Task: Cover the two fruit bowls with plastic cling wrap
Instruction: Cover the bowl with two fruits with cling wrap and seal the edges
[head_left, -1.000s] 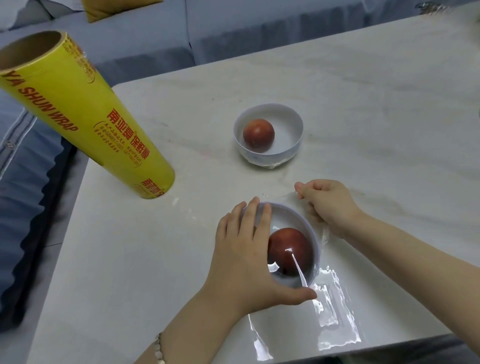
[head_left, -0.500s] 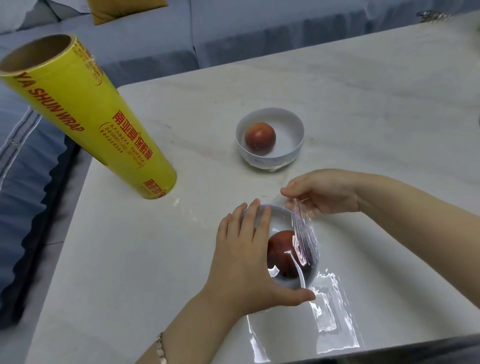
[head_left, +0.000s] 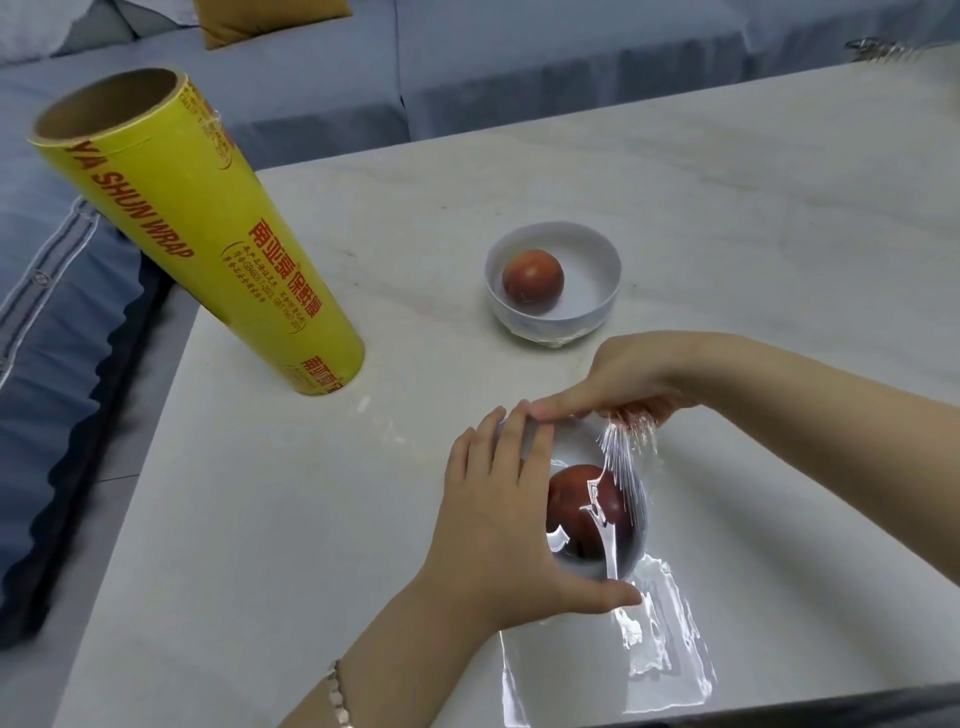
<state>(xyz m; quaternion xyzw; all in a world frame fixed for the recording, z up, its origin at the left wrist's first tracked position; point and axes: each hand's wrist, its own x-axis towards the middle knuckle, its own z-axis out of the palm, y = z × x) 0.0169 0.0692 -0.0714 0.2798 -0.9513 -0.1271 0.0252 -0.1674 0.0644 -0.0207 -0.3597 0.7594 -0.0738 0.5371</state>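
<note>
Two white bowls stand on the pale marble table (head_left: 727, 218). The far bowl (head_left: 597, 306) holds a red fruit (head_left: 532, 280), and film is gathered at its base. The near bowl (head_left: 636, 551) holds a darker red fruit (head_left: 584, 506). My left hand (head_left: 498, 525) grips the near bowl's left rim, thumb at its front. My right hand (head_left: 631, 379) pinches a bunched edge of clear cling wrap (head_left: 621, 457) at the bowl's far rim, stretched over the fruit. Loose wrap (head_left: 660, 654) lies flat in front of the bowl.
A tall yellow roll of cling wrap (head_left: 208, 239) stands upright at the table's left edge. A blue sofa (head_left: 467, 78) with a mustard cushion runs behind the table. The table's near edge lies just below the loose wrap.
My right hand rose from the table right of the bowl, lifted the wrap's edge and carried it left across the bowl's far rim to my left fingertips. My left hand stayed on the bowl.
</note>
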